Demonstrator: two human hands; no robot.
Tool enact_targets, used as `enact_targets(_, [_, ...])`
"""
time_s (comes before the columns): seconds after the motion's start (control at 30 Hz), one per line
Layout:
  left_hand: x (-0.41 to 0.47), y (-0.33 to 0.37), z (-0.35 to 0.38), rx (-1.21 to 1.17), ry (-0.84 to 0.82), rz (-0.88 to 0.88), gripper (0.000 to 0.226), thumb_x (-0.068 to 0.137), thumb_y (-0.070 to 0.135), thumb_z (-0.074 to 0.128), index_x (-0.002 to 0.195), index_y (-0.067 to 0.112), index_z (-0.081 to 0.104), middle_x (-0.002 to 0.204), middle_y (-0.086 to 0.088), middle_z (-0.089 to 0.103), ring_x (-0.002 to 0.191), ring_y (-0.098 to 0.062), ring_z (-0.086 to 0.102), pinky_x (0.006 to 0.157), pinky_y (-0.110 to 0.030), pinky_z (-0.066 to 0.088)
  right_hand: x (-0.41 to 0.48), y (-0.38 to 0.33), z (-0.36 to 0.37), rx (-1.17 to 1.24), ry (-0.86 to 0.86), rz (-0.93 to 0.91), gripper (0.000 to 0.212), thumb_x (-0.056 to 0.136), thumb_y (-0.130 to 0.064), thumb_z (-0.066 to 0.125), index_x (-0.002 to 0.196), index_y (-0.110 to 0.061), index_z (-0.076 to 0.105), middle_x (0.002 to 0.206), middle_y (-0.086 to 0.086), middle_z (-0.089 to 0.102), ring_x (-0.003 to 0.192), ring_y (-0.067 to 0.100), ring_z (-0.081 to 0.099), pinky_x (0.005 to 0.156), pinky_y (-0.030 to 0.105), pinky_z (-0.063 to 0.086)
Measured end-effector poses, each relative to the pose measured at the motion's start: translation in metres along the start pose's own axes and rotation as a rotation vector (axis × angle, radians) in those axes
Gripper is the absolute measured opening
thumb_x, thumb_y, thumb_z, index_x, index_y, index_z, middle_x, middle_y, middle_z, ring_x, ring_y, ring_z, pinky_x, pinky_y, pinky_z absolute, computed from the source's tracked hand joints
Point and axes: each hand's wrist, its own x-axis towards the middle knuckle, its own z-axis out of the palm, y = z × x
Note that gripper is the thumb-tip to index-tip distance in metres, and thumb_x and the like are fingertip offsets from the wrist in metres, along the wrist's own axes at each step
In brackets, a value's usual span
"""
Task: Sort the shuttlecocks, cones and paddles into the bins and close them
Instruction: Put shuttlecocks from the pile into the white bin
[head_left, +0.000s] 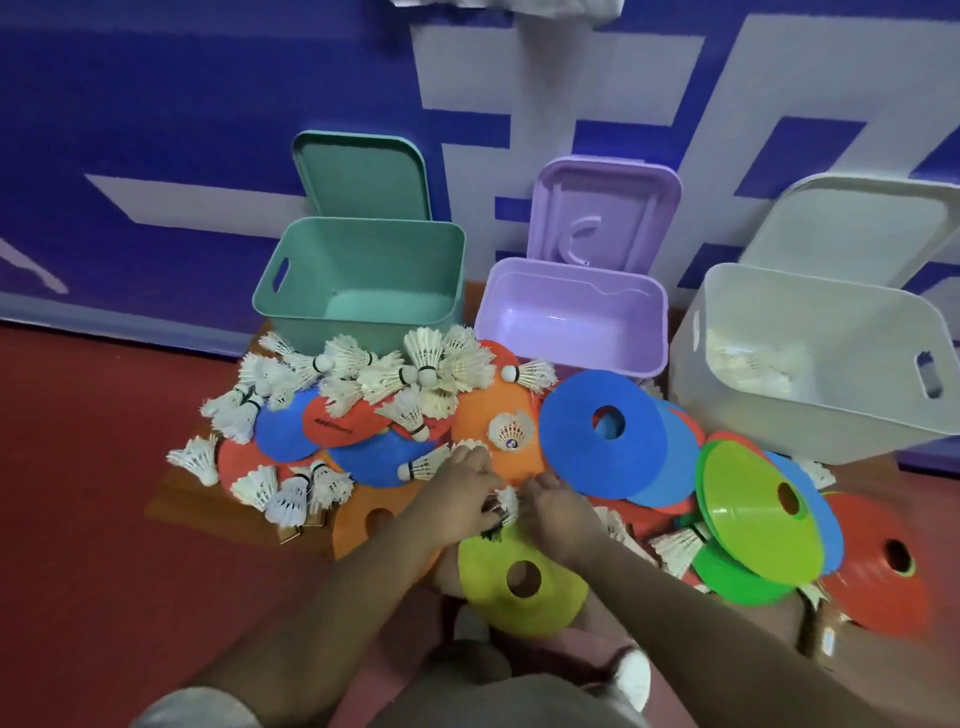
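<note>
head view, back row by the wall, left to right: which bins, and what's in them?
green bin, empty → purple bin, empty → white bin, with shuttlecocks inside.

Light: we see soft, even indoor brightness, shadows faint.
Glare: we catch a pale sheen inside the purple bin (519, 322) (mild).
Edges: we notice wide-angle bending toward the corners.
Focus: we find everything slightly soft, the shuttlecocks (426, 358) smeared.
</note>
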Motion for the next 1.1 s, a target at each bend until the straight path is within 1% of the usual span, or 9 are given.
enact_targets(0.2, [0.002,-0.013,0.005,0.026,0.035,0.081,0.03,0.084,0.027,0.064,0.113,0.022,0.067,0.118,-0.001,0.046,0.113,-0.022,0.038,0.1,-0.037,0.038,0.001,-0.005,0.016,-0.103,0.134,0.051,0.038,0.089,-0.018,0.054,0.126,-0.019,0.054,0.117,0.015,0.049,0.111,0.036,0.047,0.09,0.046,0.046])
enact_targets(0.3, [0.0,-0.024,0.009,-0.108,0.183,0.125,0.024,0.082,0.027,0.066,0.105,0.018,0.067,0.11,-0.003,0.05,0.107,-0.024,0.043,0.093,-0.041,0.044,0.002,-0.003,0.018,-0.082,0.195,0.035,0.035,0.084,-0.021,0.059,0.119,-0.02,0.055,0.112,0.01,0.057,0.1,0.034,0.053,0.078,0.045,0.05])
enact_targets(0.4, [0.0,-0.038,0.006,-0.159,0.344,-0.024,0.038,0.08,0.024,0.069,0.116,0.015,0.063,0.114,-0.006,0.053,0.107,-0.026,0.046,0.092,-0.04,0.045,-0.006,0.005,0.003,0.044,0.24,0.033,0.024,0.087,-0.025,0.054,0.11,-0.016,0.052,0.098,0.007,0.06,0.095,0.029,0.05,0.074,0.041,0.043])
enact_targets(0.5, [0.003,-0.052,0.004,-0.132,0.191,-0.229,0.059,0.083,0.028,0.068,0.136,0.013,0.05,0.123,-0.01,0.053,0.116,-0.03,0.048,0.097,-0.044,0.042,-0.013,0.012,-0.014,0.226,0.296,0.074,0.02,0.084,-0.019,0.06,0.092,-0.023,0.042,0.077,-0.005,0.05,0.085,0.022,0.042,0.065,0.036,0.038])
enact_targets(0.6, [0.004,-0.058,0.006,-0.106,0.028,-0.255,0.055,0.09,0.027,0.061,0.141,0.014,0.044,0.13,-0.009,0.052,0.121,-0.028,0.048,0.101,-0.039,0.04,-0.017,0.015,-0.02,0.398,0.308,0.132,0.029,0.082,-0.021,0.068,0.088,-0.025,0.04,0.072,-0.008,0.047,0.079,0.018,0.041,0.059,0.03,0.033])
enact_targets(0.73, [0.005,-0.062,0.001,-0.184,0.174,-0.24,0.036,0.091,0.024,0.059,0.126,0.014,0.059,0.118,-0.006,0.06,0.109,-0.023,0.055,0.09,-0.037,0.047,-0.02,0.013,-0.021,0.529,0.304,0.166,0.032,0.083,-0.032,0.072,0.092,-0.025,0.042,0.08,0.001,0.052,0.079,0.019,0.045,0.066,0.038,0.042])
enact_targets(0.83, [0.004,-0.062,0.0,-0.232,0.093,-0.173,0.029,0.089,0.028,0.066,0.117,0.019,0.066,0.111,-0.003,0.054,0.108,-0.02,0.051,0.09,-0.034,0.046,-0.021,0.014,-0.022,0.58,0.294,0.172,0.034,0.082,-0.031,0.074,0.09,-0.022,0.043,0.08,0.008,0.054,0.072,0.021,0.046,0.064,0.041,0.043])
enact_targets(0.93, [0.001,-0.057,-0.005,-0.239,0.192,-0.145,0.012,0.091,0.021,0.062,0.098,0.018,0.072,0.101,-0.001,0.054,0.1,-0.02,0.054,0.083,-0.034,0.048,-0.022,0.018,-0.024,0.652,0.289,0.162,0.034,0.081,-0.033,0.076,0.093,-0.02,0.048,0.083,0.01,0.059,0.077,0.027,0.054,0.068,0.043,0.047])
enact_targets(1.1, [-0.005,-0.046,-0.041,-0.771,0.433,-0.332,0.007,0.092,0.025,0.059,0.088,0.022,0.062,0.093,-0.013,0.06,0.082,-0.024,0.062,0.077,-0.038,0.049,-0.021,0.024,-0.032,0.727,0.272,0.137,0.036,0.081,-0.037,0.076,0.094,-0.02,0.047,0.078,0.005,0.053,0.067,0.014,0.046,0.065,0.04,0.047])
